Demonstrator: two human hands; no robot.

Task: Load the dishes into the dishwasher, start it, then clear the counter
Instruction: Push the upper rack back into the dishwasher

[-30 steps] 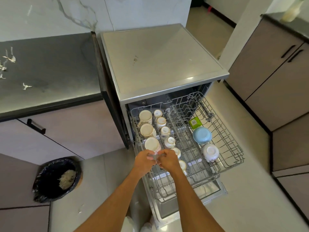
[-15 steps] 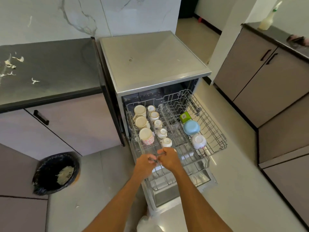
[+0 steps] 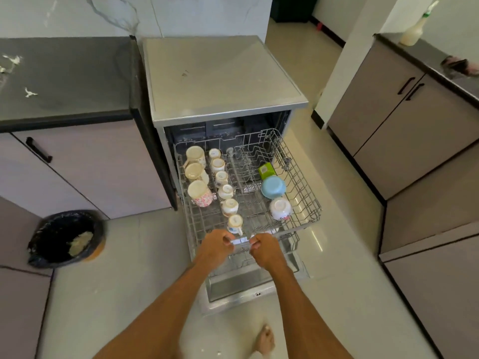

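Observation:
The dishwasher point(image 3: 223, 81) stands open with its upper wire rack point(image 3: 305, 203) pulled out over the lowered door point(image 3: 233, 288). The rack holds several upturned cream mugs point(image 3: 197, 174) on the left, a row of small cups point(image 3: 228, 193) in the middle, and a green container point(image 3: 267, 170), a blue bowl point(image 3: 273, 187) and a white bowl point(image 3: 280, 208) on the right. My left hand point(image 3: 215, 246) and my right hand point(image 3: 264, 248) both grip the handle at the rack's front edge, a little apart.
A dark counter point(image 3: 67, 79) with white scraps lies to the left of the dishwasher. A lined bin point(image 3: 66, 237) stands on the floor at the left. Cabinets point(image 3: 404, 120) and a counter with a spray bottle point(image 3: 414, 29) are on the right. My bare foot point(image 3: 265, 342) is below.
The rack has slid farther out of the dishwasher toward me with both hands on its front. My hands have spread slightly apart.

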